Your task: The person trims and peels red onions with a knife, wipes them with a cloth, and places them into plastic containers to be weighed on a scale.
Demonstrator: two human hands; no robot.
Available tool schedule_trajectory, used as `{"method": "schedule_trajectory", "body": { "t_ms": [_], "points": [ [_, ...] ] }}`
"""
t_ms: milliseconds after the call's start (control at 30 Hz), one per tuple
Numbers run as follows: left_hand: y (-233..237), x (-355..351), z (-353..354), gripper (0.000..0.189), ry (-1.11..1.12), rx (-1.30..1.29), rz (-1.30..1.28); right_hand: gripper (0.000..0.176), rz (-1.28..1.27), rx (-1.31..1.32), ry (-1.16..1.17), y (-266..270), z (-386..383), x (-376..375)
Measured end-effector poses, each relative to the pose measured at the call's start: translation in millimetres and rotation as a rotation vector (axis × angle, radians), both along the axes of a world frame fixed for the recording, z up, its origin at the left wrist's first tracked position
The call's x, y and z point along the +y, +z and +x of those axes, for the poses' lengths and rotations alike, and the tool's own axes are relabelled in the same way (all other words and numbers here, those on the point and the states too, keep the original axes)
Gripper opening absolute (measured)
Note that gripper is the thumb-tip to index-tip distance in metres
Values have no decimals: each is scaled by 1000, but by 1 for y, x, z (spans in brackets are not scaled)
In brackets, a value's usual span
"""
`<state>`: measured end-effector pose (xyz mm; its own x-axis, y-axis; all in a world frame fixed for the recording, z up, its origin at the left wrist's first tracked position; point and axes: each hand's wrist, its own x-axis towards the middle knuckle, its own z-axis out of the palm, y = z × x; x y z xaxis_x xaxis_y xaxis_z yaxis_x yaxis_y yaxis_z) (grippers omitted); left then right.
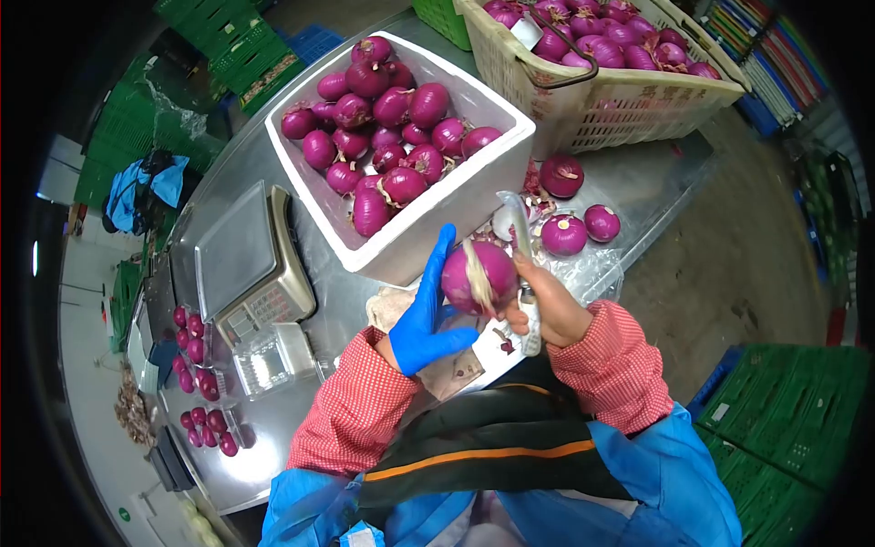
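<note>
Holds a round, glossy purple onion (478,278) with a dry, papery tuft, above the near side of the smooth metal table (661,196). Stretches the blue-gloved left hand (424,319) along its left side, one finger straight, thumb spread. Curls the bare right hand's (551,305) fingers round a white-handled knife (521,228). Farther off, shows a thick-walled foam box (447,223); far right, a latticed plastic crate (620,118).

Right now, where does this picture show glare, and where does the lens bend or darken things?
Head view: white glare on the metal table, lower left; head view: the table's far edge bows, and black rounds off the corners.
</note>
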<state>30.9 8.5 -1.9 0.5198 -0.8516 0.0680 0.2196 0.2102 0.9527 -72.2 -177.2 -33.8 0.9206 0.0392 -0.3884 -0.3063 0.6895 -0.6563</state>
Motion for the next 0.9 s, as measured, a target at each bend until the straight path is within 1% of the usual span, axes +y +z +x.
{"method": "schedule_trajectory", "body": {
  "t_ms": [33,67,100,133,200,233,267,300,333,367,467,500,533,600,633,667,733,767,867,900],
  "points": [
    [-2,-4,-2,106,-4,9,-12,52,86,55,9,0,2,5],
    [-3,-5,-2,106,34,9,30,57,171,107,20,0,4,10],
    [-4,-6,-2,106,73,9,73,56,200,91,25,-5,5,13],
    [-6,-6,-2,107,112,10,117,57,69,82,51,-6,4,15],
    [-19,-3,0,97,180,62,114,59,-198,62,106,-9,1,14],
    [-25,-2,0,93,213,88,111,51,-427,13,117,-11,1,6],
    [-30,-1,0,88,246,116,108,48,-677,-60,-4,-12,0,5],
    [-29,0,1,84,263,54,157,45,-926,-134,-127,0,-1,6],
    [-27,-1,0,84,245,11,183,43,-1172,-207,-252,16,-1,7],
    [-23,-2,-1,84,226,-32,210,41,-1281,-194,-238,42,-3,10],
    [-24,-7,-8,86,217,-115,244,37,-1461,-372,-240,60,6,20],
    [-17,-9,-9,86,209,-126,278,26,-1427,-434,-175,52,8,17],
    [-13,-10,-9,86,203,-136,313,24,-1366,-402,-183,47,9,16],
    [-14,-8,-8,84,173,-59,277,22,-1241,-339,-194,39,10,15],
    [-14,-8,-9,83,159,-13,247,18,-1192,-384,-284,37,11,18],
    [-13,-8,-10,81,146,34,216,17,-1014,-311,-307,35,10,18],
    [-24,-3,-4,77,126,238,187,16,-658,-171,-340,31,9,16],
    [-28,-1,-2,75,116,341,172,15,-506,-188,-295,30,9,7],
    [-25,0,-6,72,142,318,175,17,-262,-132,-368,24,8,1],
    [-26,1,-5,72,151,309,170,21,-250,-80,-367,20,7,-6]
  ]
}}
